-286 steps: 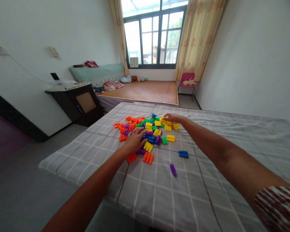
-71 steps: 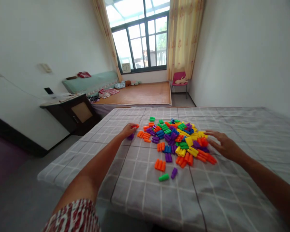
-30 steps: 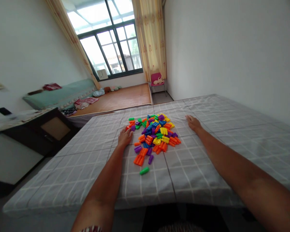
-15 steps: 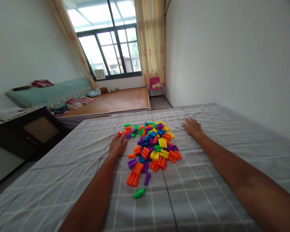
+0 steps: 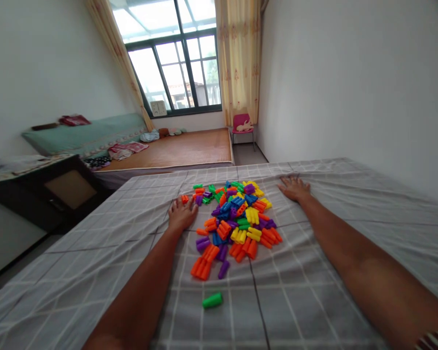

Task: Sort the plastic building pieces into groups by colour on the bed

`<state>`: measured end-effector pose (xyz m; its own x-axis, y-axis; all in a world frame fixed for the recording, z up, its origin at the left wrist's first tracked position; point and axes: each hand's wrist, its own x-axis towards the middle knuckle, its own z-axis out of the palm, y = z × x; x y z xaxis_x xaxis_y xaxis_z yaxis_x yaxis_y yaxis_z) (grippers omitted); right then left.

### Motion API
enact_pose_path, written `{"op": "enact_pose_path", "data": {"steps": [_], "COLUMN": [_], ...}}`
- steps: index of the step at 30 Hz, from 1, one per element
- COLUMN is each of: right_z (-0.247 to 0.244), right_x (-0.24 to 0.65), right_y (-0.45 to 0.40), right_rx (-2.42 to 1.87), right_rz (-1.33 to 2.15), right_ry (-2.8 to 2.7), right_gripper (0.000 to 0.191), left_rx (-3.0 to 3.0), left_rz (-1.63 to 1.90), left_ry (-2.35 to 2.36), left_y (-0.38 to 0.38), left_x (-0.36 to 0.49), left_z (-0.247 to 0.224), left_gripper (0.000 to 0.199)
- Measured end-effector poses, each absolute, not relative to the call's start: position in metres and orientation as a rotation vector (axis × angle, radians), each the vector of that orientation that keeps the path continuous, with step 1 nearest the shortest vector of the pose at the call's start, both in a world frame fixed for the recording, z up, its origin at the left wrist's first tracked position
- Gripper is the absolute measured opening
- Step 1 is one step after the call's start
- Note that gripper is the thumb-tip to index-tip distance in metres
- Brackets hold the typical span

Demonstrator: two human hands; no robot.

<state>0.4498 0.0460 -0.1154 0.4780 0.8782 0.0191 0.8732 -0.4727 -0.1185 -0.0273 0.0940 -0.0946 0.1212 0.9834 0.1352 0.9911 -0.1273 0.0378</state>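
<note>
Spread over a grey checked cloth [image 5: 295, 291] is a heap of bullet-shaped plastic building pieces [image 5: 237, 209] in orange, purple, blue, green and yellow, several joined in rows. My left hand [image 5: 181, 214] lies palm down at the heap's left side, fingers apart, close to an orange piece [image 5: 184, 198]. To the right of the heap, my right hand [image 5: 294, 187] rests flat on the cloth with its fingers spread and nothing held. Nearest to me lies a single green piece [image 5: 212, 300], with a purple piece [image 5: 224, 269] and a joined orange group [image 5: 204, 262] beyond it.
A low bed [image 5: 175, 150] with cloths on it stands past the far edge, below a window [image 5: 182, 73]. A dark cabinet [image 5: 58, 189] is at the left. A pink chair [image 5: 242, 121] stands by the curtain, and a white wall [image 5: 357, 82] runs along the right.
The camera view has shifted slightly, moving the room to the right in the picture. My right hand's fingers look more spread. The pieces keep their arrangement.
</note>
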Motion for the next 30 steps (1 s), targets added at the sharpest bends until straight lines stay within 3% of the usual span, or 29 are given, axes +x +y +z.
{"op": "enact_pose_path", "data": {"steps": [12,20,30], "right_z": [-0.115,-0.114,-0.124], "right_x": [0.447,0.455,0.478], "right_y": [0.045,-0.043,-0.127], "right_rx": [-2.586,-2.635,-2.656], "right_rz": [0.079,0.088,-0.014], "right_ry": [-1.585,-1.51,-1.466], "right_gripper": [0.071,0.078,0.074], "left_rx": [-2.334,-2.403,-2.522], "left_rz": [-0.24,-0.367,-0.202], "left_ry": [-1.987,-1.973,-1.966], "left_y": [0.101,0.076,0.043], "left_x": [-0.033,-0.043,-0.052], "left_z": [-0.096,-0.093,-0.09], "left_gripper": [0.058,0.059,0.063]}}
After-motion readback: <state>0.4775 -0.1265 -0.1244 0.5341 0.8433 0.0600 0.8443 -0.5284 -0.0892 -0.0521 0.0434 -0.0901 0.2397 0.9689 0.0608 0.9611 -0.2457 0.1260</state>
